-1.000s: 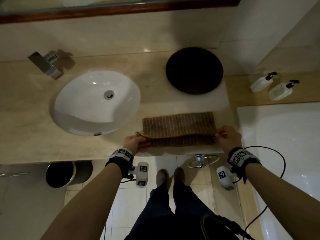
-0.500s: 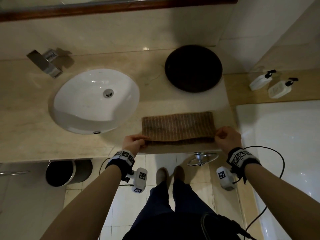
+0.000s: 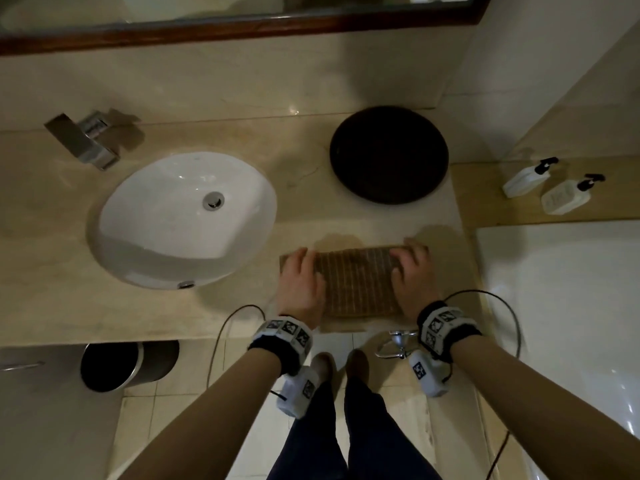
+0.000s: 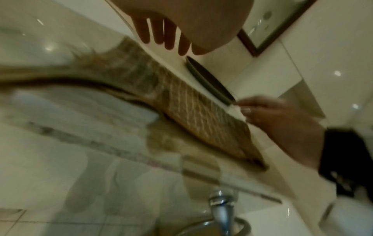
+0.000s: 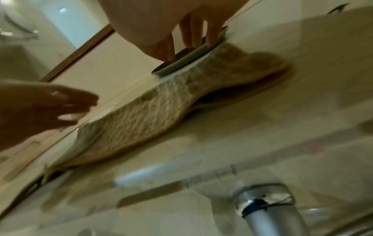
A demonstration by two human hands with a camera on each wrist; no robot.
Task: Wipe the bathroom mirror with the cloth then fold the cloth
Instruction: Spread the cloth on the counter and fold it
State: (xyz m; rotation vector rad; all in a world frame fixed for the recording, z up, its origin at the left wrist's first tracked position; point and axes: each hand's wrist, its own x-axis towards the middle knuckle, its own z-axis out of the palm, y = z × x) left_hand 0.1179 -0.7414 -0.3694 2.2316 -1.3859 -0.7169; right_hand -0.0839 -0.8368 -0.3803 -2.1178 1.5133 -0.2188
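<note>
A brown ribbed cloth (image 3: pixel 356 282) lies folded on the beige counter (image 3: pixel 69 271) near its front edge, right of the sink. My left hand (image 3: pixel 299 282) lies over its left end and my right hand (image 3: pixel 412 271) over its right end, both with straight fingers. In the left wrist view the left fingers (image 4: pixel 165 32) reach over the cloth (image 4: pixel 191 111), and in the right wrist view the right fingers (image 5: pixel 193 32) do the same over the cloth (image 5: pixel 161 111). Whether the palms press down I cannot tell. The mirror (image 3: pixel 207 8) with its wooden frame hangs above the counter.
A white oval sink (image 3: pixel 180 216) with a chrome faucet (image 3: pixel 86 143) is on the left. A dark round plate (image 3: pixel 388 154) sits behind the cloth. Two white pump bottles (image 3: pixel 526 178) stand on the ledge by the bathtub (image 3: pixel 571 306). A bin (image 3: pixel 121 365) stands under the counter.
Both hands let go of the cloth's near corners and moved forward onto its top. The cloth now lies as a deeper, narrower rectangle.
</note>
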